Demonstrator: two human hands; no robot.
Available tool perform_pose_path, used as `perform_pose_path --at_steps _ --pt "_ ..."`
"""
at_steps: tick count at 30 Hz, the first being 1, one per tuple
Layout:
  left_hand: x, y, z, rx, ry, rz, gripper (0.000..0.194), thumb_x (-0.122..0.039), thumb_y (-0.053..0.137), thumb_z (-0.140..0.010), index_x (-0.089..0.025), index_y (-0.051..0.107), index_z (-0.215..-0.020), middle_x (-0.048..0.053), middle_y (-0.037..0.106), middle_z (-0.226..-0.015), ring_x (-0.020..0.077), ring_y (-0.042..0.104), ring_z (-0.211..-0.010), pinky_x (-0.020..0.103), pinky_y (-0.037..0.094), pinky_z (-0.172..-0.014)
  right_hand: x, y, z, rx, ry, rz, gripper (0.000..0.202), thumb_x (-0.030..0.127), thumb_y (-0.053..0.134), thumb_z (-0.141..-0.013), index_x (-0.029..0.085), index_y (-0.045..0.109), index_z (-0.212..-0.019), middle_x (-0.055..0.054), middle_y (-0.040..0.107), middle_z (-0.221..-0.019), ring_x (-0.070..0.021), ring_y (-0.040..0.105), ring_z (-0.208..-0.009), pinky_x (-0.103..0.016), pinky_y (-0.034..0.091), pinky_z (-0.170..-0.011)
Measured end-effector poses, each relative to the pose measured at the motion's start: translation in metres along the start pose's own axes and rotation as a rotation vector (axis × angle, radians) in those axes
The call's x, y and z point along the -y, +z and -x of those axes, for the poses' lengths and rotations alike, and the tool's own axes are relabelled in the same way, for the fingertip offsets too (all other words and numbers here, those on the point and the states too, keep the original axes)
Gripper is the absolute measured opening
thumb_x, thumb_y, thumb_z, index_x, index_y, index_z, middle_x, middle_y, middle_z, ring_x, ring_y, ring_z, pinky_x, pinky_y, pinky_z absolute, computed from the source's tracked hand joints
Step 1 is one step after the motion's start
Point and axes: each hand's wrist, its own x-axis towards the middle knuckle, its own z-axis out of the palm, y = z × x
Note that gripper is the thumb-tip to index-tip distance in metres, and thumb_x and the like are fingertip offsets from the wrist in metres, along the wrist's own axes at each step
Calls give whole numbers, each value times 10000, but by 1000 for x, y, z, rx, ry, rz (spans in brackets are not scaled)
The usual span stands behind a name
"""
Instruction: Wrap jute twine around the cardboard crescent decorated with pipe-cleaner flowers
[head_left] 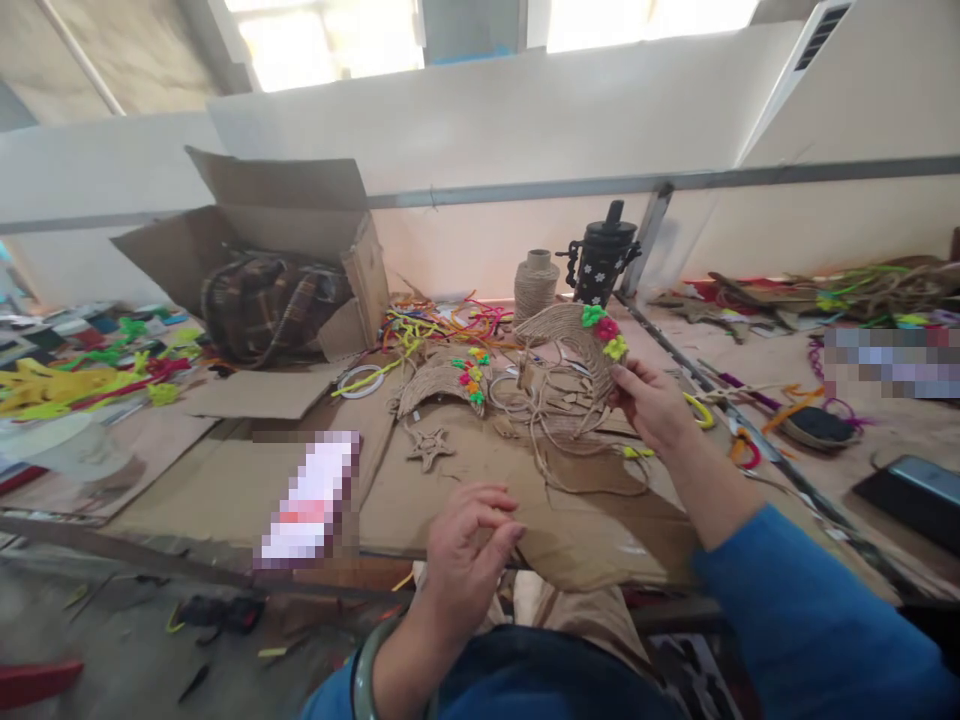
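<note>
Raised over the right part of the cardboard, my right hand [651, 405] pinches the lower end of a twine-wrapped crescent [559, 322] with green, pink and yellow flowers. My left hand [472, 545] hovers near the front edge, fingers curled and thumb close to the index finger; nothing shows in it. A second twine crescent [442, 385] with small coloured flowers lies on the cardboard. Just below it is a twine star [430, 449]. Loose twine [555, 450] loops under and beside the held crescent.
An open cardboard box [364, 280] holding a plaid bag [274, 305] stands at the back left. Behind the crescents are a twine spool [536, 290] and a black flowered bottle [604, 262]. A blurred-out phone-like item [311, 500] lies left; a dark phone [919, 495] lies far right.
</note>
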Motion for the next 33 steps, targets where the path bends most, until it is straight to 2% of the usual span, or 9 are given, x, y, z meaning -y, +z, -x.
perform_pose_path --at_steps 5,12,15,18,23,27,29,31,33 --pt "8 -16 18 -34 5 -142 139 -218 625 -790 -179 542 -685 67 680 -875 199 626 -891 375 481 -813 10 29 0 27 60 8 358 393 741 -549 174 518 -723 61 516 -553 -55 450 -427 -195 401 -433" --pt "20 -18 15 70 103 -262 199 -272 593 -822 -179 592 -646 70 687 -798 220 619 -892 399 460 -815 27 120 -17 135 57 44 251 339 680 -666 175 495 -708 60 496 -498 -61 460 -413 -188 402 -434" --pt "22 -18 16 150 115 -312 211 -265 539 -854 -187 623 -676 66 696 -820 232 614 -915 432 427 -859 21 147 -22 208 58 87 203 324 645 -713 170 517 -744 61 513 -535 -55 460 -424 -186 411 -451" --pt "21 -17 18 178 113 -344 121 -250 589 -815 -201 636 -715 49 697 -827 229 608 -934 436 390 -912 -2 156 -23 307 102 186 171 293 619 -752 152 527 -720 71 491 -519 -49 431 -402 -181 382 -426" --pt "24 -14 21 203 94 -368 61 -234 676 -740 -213 619 -749 11 693 -851 216 600 -960 418 352 -946 -44 154 -30 420 163 381 177 254 645 -712 148 533 -625 79 429 -457 -57 399 -358 -183 320 -367" --pt "27 -14 23 229 87 -380 112 -245 699 -723 -214 599 -762 -9 689 -865 195 590 -976 400 310 -976 -33 141 -36 398 121 480 173 296 657 -694 160 639 -799 50 516 -543 -73 435 -389 -200 341 -381" --pt "26 -15 22 240 104 -380 104 -262 690 -737 -214 602 -766 -7 690 -870 183 591 -966 384 311 -972 -13 120 -27 381 82 505 191 316 662 -698 176 650 -826 23 580 -639 -74 455 -420 -207 353 -399" --pt "25 -17 21 250 133 -375 94 -281 668 -757 -213 603 -761 -4 690 -853 173 595 -951 368 323 -955 7 86 0 389 53 515 213 399 637 -731 198 654 -803 -5 607 -687 -99 509 -483 -219 391 -428" --pt "25 -19 20 272 156 -376 108 -299 650 -770 -208 599 -744 -1 691 -836 166 601 -933 357 334 -937 15 45 44 537 26 598 319 511 566 -781 213 659 -716 -44 602 -616 -138 534 -488 -257 419 -429"
